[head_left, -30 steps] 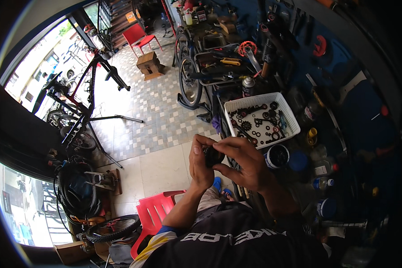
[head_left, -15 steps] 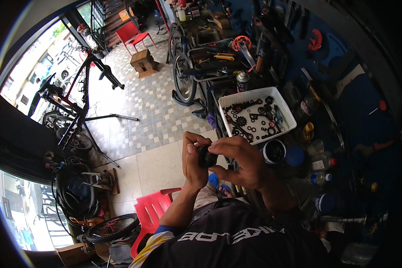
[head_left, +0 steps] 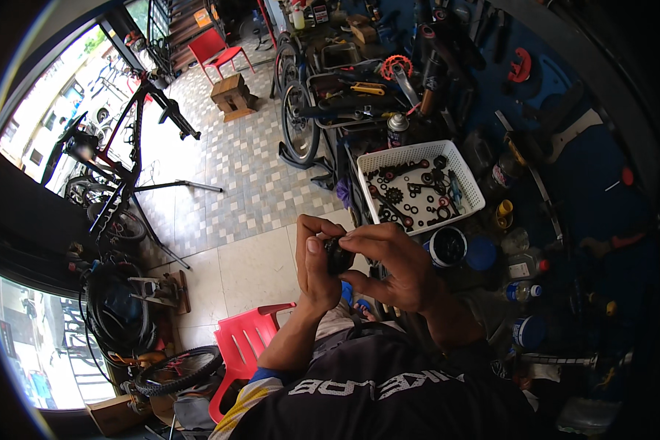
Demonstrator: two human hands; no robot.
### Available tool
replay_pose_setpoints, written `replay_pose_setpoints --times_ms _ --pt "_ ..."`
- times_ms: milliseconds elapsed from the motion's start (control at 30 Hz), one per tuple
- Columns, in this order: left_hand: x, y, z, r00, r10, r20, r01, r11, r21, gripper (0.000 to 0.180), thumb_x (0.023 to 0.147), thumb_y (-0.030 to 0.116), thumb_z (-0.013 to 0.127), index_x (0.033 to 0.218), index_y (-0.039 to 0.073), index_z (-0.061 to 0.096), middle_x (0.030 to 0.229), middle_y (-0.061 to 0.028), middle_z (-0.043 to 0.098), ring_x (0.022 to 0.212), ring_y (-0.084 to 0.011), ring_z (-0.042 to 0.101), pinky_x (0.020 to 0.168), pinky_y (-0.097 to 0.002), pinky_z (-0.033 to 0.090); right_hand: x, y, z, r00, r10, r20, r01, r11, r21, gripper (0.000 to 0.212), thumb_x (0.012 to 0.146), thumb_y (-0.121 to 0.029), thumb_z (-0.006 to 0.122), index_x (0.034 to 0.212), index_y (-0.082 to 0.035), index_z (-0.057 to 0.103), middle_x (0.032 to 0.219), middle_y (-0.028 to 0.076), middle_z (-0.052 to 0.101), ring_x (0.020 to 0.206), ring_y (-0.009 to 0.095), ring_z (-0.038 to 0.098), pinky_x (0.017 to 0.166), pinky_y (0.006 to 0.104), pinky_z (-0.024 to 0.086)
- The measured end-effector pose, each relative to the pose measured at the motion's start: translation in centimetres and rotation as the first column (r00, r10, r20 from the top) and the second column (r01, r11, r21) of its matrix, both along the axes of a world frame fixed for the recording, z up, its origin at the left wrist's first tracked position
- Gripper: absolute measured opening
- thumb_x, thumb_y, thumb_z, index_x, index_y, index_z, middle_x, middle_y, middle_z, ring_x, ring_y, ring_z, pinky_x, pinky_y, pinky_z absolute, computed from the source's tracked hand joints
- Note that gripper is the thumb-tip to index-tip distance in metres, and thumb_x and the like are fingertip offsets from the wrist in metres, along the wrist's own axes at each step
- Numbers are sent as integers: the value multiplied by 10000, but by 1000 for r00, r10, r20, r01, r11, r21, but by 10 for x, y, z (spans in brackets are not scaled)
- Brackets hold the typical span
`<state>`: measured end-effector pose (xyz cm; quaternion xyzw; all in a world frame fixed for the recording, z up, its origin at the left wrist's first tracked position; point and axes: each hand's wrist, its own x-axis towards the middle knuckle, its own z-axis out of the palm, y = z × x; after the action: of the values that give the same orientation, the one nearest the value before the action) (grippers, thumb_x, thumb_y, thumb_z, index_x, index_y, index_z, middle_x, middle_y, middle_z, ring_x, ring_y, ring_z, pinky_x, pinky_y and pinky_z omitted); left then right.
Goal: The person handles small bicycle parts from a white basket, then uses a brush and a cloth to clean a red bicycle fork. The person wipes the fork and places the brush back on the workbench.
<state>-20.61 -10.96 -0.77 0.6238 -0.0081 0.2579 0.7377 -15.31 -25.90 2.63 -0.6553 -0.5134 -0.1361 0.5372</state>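
Note:
Between my two hands is a small round black part point(head_left: 338, 257), dark and partly covered by fingers, so its exact kind does not show. My left hand point(head_left: 317, 265) grips it from the left, thumb upright against it. From the right, my right hand point(head_left: 392, 265) has its fingertips on the part's upper edge and the thumb below it. Both hands are raised in front of my body. To their right stands a white perforated basket point(head_left: 474, 192) with bicycle parts in it, among them a small sprocket point(head_left: 394, 195) and several rings.
Beside the basket are an open tub of dark grease point(head_left: 449, 246), a blue lid point(head_left: 481, 252) and bottles point(head_left: 523, 291). A spray can point(head_left: 397, 132) stands behind it. At left a repair stand point(head_left: 136, 176) holds a bike frame. A red chair point(head_left: 246, 341) is at my left.
My hands keep their hold on the black part with almost no shift. The whole view has moved slightly, with the surroundings sliding a little to the left.

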Motion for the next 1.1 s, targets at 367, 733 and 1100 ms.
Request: replay_pose_setpoints --times_ms 367,733,1100 --pt "0 0 1 1000 13 -8 -12 998 64 509 1055 546 322 1055 48 429 690 -49 521 521 -84 448 469 -222 344 0 -2 2 999 -24 37 25 1000 -18 508 777 -104 857 1227 -16 639 1172 154 635 1004 300 670 820 374 571" --pt "2 -8 16 996 -38 -78 30 994 -103 494 1059 533 305 1038 58 440 633 -16 493 504 -69 407 455 -226 288 2 0 7 996 -39 80 41 999 -28 526 801 -115 837 1272 -8 630 1201 153 627 1019 303 665 813 379 575" --pt "-1 -5 16 996 -17 -83 15 1000 -22 481 1088 462 278 1034 27 476 727 -37 515 569 -72 448 508 -233 358 0 3 7 987 -90 132 95 995 -31 443 807 -127 818 1190 14 647 1147 149 625 971 287 656 778 359 578"
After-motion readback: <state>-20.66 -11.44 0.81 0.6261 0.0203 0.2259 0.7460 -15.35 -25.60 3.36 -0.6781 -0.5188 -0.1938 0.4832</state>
